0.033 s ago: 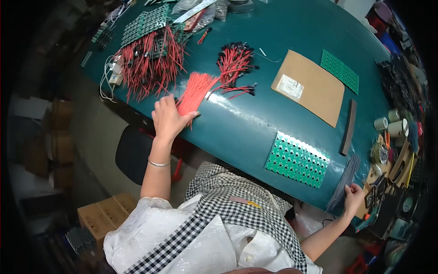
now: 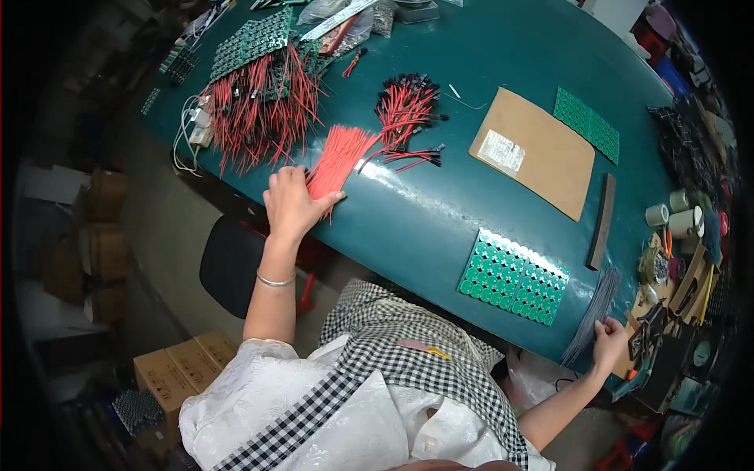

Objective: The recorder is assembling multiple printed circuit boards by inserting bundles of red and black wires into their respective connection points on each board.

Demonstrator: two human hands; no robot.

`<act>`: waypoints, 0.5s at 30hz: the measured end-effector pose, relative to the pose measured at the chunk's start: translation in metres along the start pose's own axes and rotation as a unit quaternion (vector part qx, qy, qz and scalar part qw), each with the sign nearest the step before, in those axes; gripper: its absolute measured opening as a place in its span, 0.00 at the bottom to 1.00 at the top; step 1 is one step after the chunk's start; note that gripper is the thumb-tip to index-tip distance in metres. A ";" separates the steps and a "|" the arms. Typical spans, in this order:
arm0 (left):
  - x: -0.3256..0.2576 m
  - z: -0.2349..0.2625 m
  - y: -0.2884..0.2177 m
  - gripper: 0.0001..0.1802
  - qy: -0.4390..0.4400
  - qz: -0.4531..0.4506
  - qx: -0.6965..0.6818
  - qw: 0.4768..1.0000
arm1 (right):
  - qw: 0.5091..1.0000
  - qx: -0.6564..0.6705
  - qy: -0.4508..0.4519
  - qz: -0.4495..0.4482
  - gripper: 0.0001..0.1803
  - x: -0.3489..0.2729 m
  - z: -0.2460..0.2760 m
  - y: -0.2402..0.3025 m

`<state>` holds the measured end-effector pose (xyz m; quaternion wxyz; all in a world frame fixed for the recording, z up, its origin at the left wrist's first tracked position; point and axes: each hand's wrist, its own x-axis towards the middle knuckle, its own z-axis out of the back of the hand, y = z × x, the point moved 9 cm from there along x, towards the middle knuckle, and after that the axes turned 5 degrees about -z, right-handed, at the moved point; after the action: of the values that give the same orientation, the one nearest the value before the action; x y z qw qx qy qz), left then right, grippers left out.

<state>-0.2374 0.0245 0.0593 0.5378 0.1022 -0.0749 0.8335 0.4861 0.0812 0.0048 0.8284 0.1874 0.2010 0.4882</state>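
Observation:
My left hand (image 2: 290,204) reaches out to the near end of a flat bundle of red wires (image 2: 339,157) on the teal table (image 2: 440,212). Its fingers lie over the bundle and the thumb wraps around its right side. Far to the right, my right hand (image 2: 609,341) is curled on the near end of a bundle of thin grey wires (image 2: 597,308) at the table's edge. Between the hands lies a green block of round cells (image 2: 514,276).
Red wires with black connectors (image 2: 404,110) lie behind the red bundle, and a larger pile with green circuit boards (image 2: 259,94) sits to the left. A brown cardboard sheet (image 2: 534,153), a green perforated sheet (image 2: 587,124), a dark strip (image 2: 601,220) and tape rolls (image 2: 683,220) lie right. A black chair (image 2: 232,263) stands below.

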 end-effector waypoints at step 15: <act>0.039 -0.009 -0.014 0.15 0.150 -0.009 -0.046 0.988 | 1.000 -0.002 0.005 -0.012 0.08 -0.002 0.005 -0.008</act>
<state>-0.2412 0.0668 0.0611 0.5550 -0.0483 -0.0302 0.8299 0.4940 0.0751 0.0051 0.8336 0.1807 0.2069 0.4793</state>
